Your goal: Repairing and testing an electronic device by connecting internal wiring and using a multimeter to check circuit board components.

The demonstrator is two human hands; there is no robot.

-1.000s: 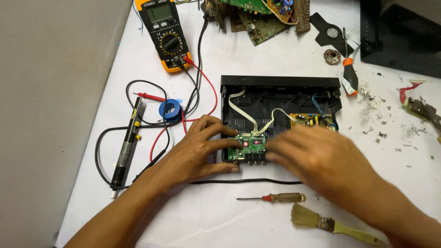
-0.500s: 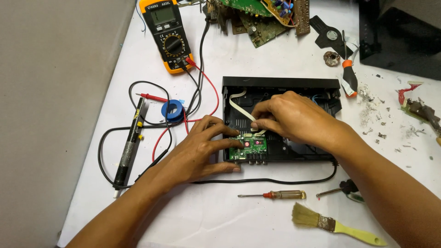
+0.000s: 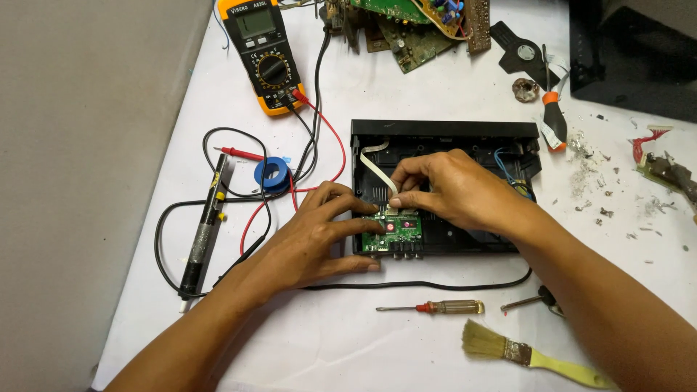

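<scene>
- I see a white surface [image 3: 450, 87] carrying everything, with a heap of old circuit boards [image 3: 414, 25] at its far edge.
- The open black case [image 3: 465, 134] lies at the middle of it, lid off, both hands working inside its near-left corner.
- My view of the left hand [image 3: 312, 236] shows it lying flat over the case's front-left edge, fingers [image 3: 356, 226] spread and pressing on the small green circuit board [image 3: 396, 231] (holding it down, not gripping it).
- The right hand [image 3: 454, 190] sits just behind that board, its fingers [image 3: 406, 199] pinched narrow on the white ribbon cable [image 3: 377, 168] where it meets the board.
- An orange-and-black multimeter [image 3: 263, 54] stands well to the far left, red and black leads trailing toward the case.
- A soldering iron [image 3: 203, 236] lies left of the left hand.
- A yellow-handled brush [image 3: 530, 356] and a small screwdriver [image 3: 435, 308] lie near the front.
- A blue tape roll [image 3: 272, 173] sits beside the leads.
</scene>
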